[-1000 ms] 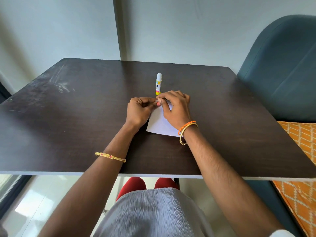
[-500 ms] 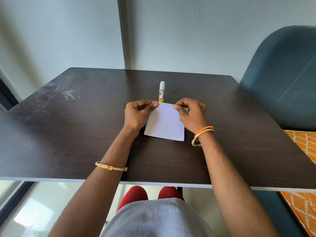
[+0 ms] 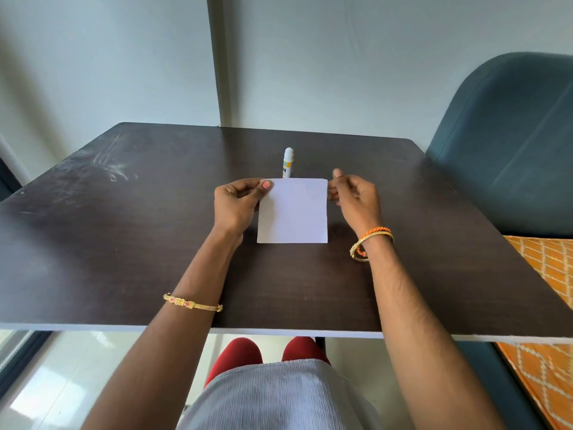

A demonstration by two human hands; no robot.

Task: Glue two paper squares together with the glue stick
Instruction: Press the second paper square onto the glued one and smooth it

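A white paper square (image 3: 293, 211) is held up over the middle of the dark table (image 3: 124, 243), facing me. My left hand (image 3: 237, 201) pinches its upper left corner between thumb and fingers. At the paper's right edge, the fingers of my right hand (image 3: 353, 197) touch the upper right side with the thumb raised; whether they grip it I cannot tell. Only one sheet shows; a second one cannot be made out. A capped white glue stick (image 3: 288, 162) with a yellow label stands upright just behind the paper's top edge.
A teal padded chair back (image 3: 508, 144) rises at the right side of the table, with an orange patterned cushion (image 3: 545, 274) below it. A pale wall runs behind the table's far edge. My knees sit under the near edge.
My right hand slid from the paper's top left corner across to its right edge. The paper went from tilted and curled to flat and square to me. The view tilted upward.
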